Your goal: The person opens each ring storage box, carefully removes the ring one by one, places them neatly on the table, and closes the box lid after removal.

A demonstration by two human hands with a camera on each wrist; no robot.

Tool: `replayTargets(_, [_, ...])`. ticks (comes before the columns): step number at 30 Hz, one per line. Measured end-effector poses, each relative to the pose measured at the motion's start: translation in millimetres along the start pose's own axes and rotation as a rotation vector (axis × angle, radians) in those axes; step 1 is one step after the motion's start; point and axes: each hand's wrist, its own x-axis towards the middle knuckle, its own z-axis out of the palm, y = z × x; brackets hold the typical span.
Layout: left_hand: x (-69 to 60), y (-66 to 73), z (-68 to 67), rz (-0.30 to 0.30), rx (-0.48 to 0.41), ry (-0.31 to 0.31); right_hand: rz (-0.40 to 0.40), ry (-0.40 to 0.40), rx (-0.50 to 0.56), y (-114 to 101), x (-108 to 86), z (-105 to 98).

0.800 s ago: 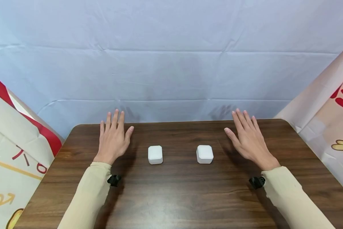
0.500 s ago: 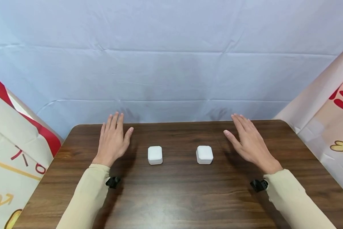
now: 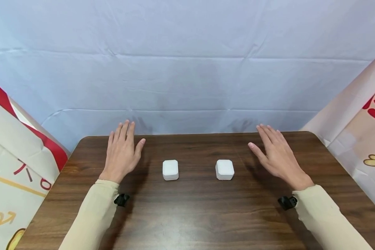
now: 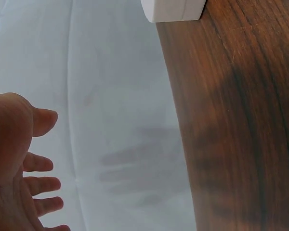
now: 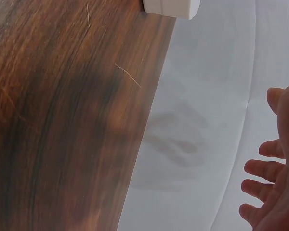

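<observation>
Two small white boxes with rounded corners stand apart on the brown wooden table (image 3: 187, 215): the left box (image 3: 170, 169) and the right box (image 3: 225, 169). To the left of the left box, the left hand (image 3: 120, 152) hovers palm down with its fingers extended, holding nothing. The right hand (image 3: 279, 156) hovers to the right of the right box, fingers extended, also holding nothing. In the left wrist view the left hand (image 4: 19, 168) shows at the left, with part of a white box (image 4: 176, 9) at the top. The right wrist view shows the right hand (image 5: 274, 168) and a box edge (image 5: 171, 6).
A pale cloth backdrop (image 3: 181, 76) hangs behind the table's far edge. Printed cloths hang at the left (image 3: 6, 146) and at the right (image 3: 359, 139). Each sleeve carries a black device at the wrist, the left one (image 3: 122, 200) and the right one (image 3: 287, 202).
The right hand has shifted slightly to the right and nearer the body, and its fingers are closer together. The left hand has barely moved. Both boxes stay in place on the table.
</observation>
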Motion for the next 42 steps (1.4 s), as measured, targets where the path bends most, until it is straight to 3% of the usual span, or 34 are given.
replayTargets(7, [0.0,2.7,-1.4,0.006,-0.101,0.015,0.039,0.003,0.049,-5,-0.4,-1])
replayTargets(13, [-3.6,4.5,-4.2,-0.102,-0.298,-0.114,0.095,-0.003,0.149,-13,-3.3,-3])
replayTargets(16, [-5.4,4.1,-5.0,-0.130,-0.377,-0.153,0.085,0.022,0.187,-18,-4.2,-4])
replayTargets(24, [-9.7,2.2,-2.5,-0.121,-0.528,-0.221,0.028,0.108,0.262,-30,-6.3,-5])
replayTargets(37, [-23.2,9.2,7.8,-0.140,-0.762,-0.319,-0.066,0.101,0.303,-55,-19.8,0])
replayTargets(42, [-28.7,11.0,9.1,-0.124,-0.807,-0.342,-0.076,0.087,0.334,-65,-24.1,2])
